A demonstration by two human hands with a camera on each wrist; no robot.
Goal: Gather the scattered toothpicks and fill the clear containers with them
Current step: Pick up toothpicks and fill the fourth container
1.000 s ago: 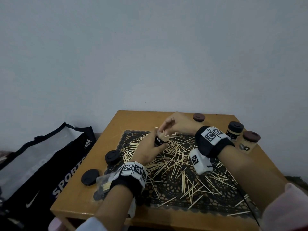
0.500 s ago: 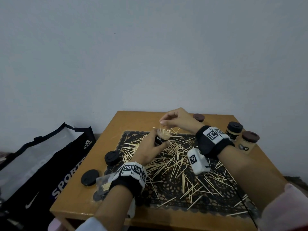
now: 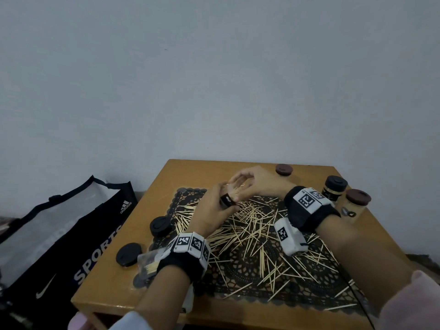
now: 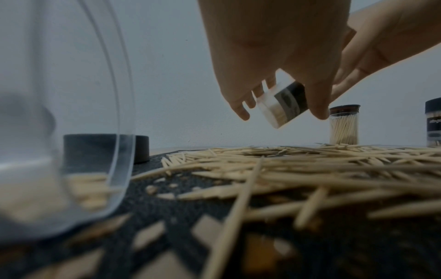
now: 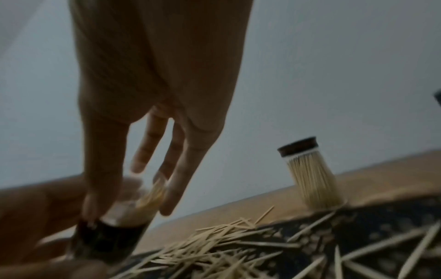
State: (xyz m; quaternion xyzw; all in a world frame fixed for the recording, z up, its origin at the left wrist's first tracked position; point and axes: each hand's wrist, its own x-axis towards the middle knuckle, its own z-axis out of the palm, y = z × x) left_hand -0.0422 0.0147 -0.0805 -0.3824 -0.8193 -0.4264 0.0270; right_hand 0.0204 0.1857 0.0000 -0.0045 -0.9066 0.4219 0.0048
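Toothpicks [image 3: 247, 225] scattered over a dark lace mat [image 3: 238, 265] on the wooden worktop [image 3: 133, 234]. Clear container [image 3: 229, 198] with a black label, tilted, held above the mat — left hand [image 3: 209, 210] fingers curled round it, right hand [image 3: 257, 184] fingers loosely spread at its open mouth. Two filled, capped containers [image 3: 342, 198] standing far right.

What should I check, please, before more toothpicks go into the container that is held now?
1. Left hand grips the clear container: ok.
2. Container upright: not ok, tilted.
3. Container mouth free: not ok, right hand fingers are over it.
4. Room left inside: cannot tell.
5. Scattered toothpicks within reach on the black lace mat: ok.
6. Loose black lid nearby for closing: ok.
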